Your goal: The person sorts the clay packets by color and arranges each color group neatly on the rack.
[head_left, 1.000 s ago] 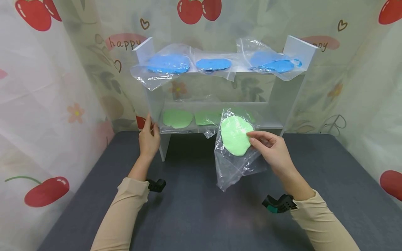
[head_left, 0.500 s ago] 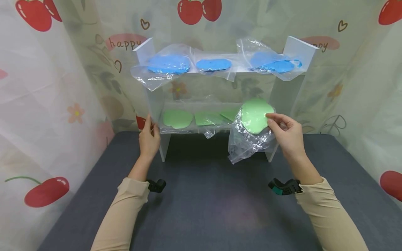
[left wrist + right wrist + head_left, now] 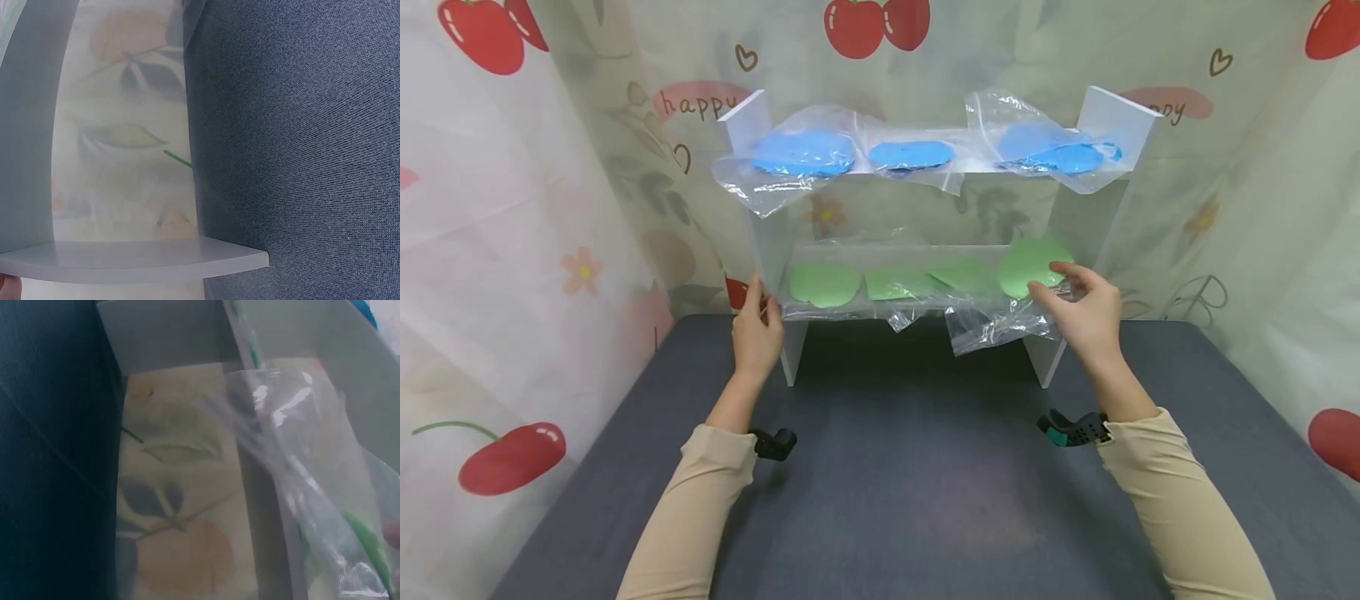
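My left hand (image 3: 757,337) holds the front edge of the left side panel of a white two-tier shelf (image 3: 771,225); in the left wrist view a fingertip (image 3: 9,287) shows beside the panel. At the right end of the lower tier, a clear plastic bag (image 3: 996,325) holds a flat, round light-green piece (image 3: 1030,260). My right hand (image 3: 1086,312) is at this bag, thumb and index finger apart, their tips over the green piece. In the right wrist view the crinkled bag hangs past the tier's edge, and a fingertip (image 3: 392,534) shows at the right border.
Left along the lower tier lie more bagged green pieces (image 3: 825,285). Bags with flat blue pieces (image 3: 805,152) rest on the upper tier, some overhanging its front. The shelf stands at the back of a dark table (image 3: 910,467), before a printed curtain (image 3: 880,75).
My right hand has carried the green bag right and back onto the lower tier, and its pinch has loosened. My left hand has stayed at the shelf's side panel.
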`<state>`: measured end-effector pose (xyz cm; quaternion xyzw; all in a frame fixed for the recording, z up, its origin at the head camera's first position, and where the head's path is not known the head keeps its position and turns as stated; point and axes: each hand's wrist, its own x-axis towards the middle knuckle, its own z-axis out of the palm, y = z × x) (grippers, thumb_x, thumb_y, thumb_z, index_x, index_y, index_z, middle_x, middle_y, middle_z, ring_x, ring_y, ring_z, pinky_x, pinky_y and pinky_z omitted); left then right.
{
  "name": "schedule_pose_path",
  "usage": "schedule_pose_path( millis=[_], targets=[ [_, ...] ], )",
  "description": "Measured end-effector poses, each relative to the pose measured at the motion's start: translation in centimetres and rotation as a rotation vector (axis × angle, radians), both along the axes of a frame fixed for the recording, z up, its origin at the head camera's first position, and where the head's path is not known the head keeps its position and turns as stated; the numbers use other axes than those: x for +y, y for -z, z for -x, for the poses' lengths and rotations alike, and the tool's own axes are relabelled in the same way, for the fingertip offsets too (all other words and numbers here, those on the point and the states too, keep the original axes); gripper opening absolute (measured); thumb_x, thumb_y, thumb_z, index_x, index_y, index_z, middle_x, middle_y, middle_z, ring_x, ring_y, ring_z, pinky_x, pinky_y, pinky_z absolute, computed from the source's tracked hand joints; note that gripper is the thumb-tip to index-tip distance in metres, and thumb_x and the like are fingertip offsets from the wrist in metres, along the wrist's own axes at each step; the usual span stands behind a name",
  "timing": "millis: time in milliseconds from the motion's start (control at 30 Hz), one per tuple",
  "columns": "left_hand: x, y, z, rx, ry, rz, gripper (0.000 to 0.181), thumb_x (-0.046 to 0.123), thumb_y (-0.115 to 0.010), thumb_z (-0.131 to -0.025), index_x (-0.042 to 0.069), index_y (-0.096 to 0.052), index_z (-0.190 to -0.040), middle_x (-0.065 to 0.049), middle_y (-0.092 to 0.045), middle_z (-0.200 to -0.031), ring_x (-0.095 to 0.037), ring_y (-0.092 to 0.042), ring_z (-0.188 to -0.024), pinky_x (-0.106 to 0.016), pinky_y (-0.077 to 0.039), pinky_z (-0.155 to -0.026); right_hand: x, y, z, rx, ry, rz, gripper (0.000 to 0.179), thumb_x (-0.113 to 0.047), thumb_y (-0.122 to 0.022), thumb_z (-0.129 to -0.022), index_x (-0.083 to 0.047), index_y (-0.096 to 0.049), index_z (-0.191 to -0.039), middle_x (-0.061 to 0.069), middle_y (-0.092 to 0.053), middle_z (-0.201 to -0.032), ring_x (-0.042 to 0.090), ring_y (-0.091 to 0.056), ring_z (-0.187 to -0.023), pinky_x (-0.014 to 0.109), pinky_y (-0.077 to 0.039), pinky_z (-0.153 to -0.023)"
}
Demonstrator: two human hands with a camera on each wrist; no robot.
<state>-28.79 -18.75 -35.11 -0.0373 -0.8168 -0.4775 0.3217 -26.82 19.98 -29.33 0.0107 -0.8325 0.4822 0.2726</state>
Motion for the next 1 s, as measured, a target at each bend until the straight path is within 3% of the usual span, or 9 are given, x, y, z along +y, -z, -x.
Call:
schedule_pose_path(
  millis=[100, 233, 400, 533, 733, 1000],
  targets=[
    [0.0, 0.0, 0.0, 0.014, 0.002, 0.001, 0.049, 0.009, -0.042, -0.098, 0.010, -0.033, -0.146, -0.023, -0.054, -0.131, -0.037, -0.057, -0.116, -0.048, -0.050, -0.094, 0.0, 0.1, 0.2, -0.023, 0.022, -0.088, 0.050, -0.030, -0.071, -0.081, -0.006, -0.061, -0.123, 0.000, -0.053, -0.088, -0.005, -0.042, -0.055, 0.016, -0.038, -0.053],
    [0.0, 0.0, 0.0, 0.020, 0.003, 0.004, 0.049, 0.009, -0.043, -0.098, 0.011, -0.033, -0.146, -0.023, -0.054, -0.131, -0.037, -0.058, -0.115, -0.048, -0.051, -0.093, -0.1, 0.3, 0.6, -0.017, 0.052, -0.161, 0.048, -0.030, -0.070, -0.081, -0.005, -0.062, -0.122, 0.011, -0.059, -0.089, 0.002, -0.040, -0.056, 0.020, -0.036, -0.054],
    [0.1, 0.0, 0.0, 0.038, -0.006, 0.005, 0.049, 0.008, -0.043, -0.097, 0.011, -0.034, -0.146, -0.024, -0.056, -0.127, -0.037, -0.059, -0.112, -0.048, -0.052, -0.092, -0.2, 0.6, 1.2, 0.072, 0.067, -0.239, 0.041, -0.022, -0.069, -0.081, 0.000, -0.064, -0.116, 0.024, -0.064, -0.107, 0.029, -0.054, -0.077, 0.040, -0.044, -0.072],
    [0.0, 0.1, 0.1, 0.045, -0.013, 0.005, 0.049, 0.008, -0.044, -0.097, 0.012, -0.035, -0.145, -0.025, -0.057, -0.125, -0.037, -0.060, -0.110, -0.048, -0.052, -0.091, -0.3, 0.9, 1.5, 0.108, 0.074, -0.299, 0.037, -0.020, -0.068, -0.083, 0.002, -0.065, -0.112, 0.029, -0.059, -0.110, 0.043, -0.053, -0.101, 0.055, -0.041, -0.087],
    [0.0, 0.1, 0.1, 0.041, -0.011, 0.000, 0.050, 0.008, -0.044, -0.097, 0.013, -0.034, -0.146, -0.023, -0.056, -0.129, -0.036, -0.059, -0.112, -0.048, -0.052, -0.092, -0.6, 1.2, 1.5, 0.084, 0.125, -0.381, 0.033, -0.023, -0.065, -0.086, 0.000, -0.067, -0.109, 0.028, -0.049, -0.111, 0.043, -0.051, -0.094, 0.056, -0.045, -0.075],
    [0.0, 0.2, 0.2, 0.044, -0.009, -0.002, 0.050, 0.008, -0.044, -0.097, 0.015, -0.034, -0.146, -0.023, -0.055, -0.129, -0.037, -0.059, -0.112, -0.048, -0.052, -0.091, -0.6, 1.6, 1.7, 0.072, 0.242, -0.478, 0.033, -0.032, -0.064, -0.087, -0.005, -0.069, -0.105, 0.025, -0.050, -0.116, 0.047, -0.058, -0.082, 0.059, -0.048, -0.062]
  ],
)
